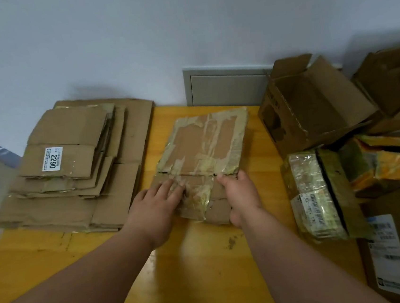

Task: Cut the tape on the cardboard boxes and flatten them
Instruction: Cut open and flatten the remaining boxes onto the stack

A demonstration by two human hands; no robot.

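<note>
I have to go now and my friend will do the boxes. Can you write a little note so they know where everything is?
Left hand: flat, pressing the flattened box.
Right hand: holds that box's near right edge.
Done: pile of flat boxes on the table, left.
Left: open box, taped parcel and more boxes on the right. No cutter in sight.
</note>
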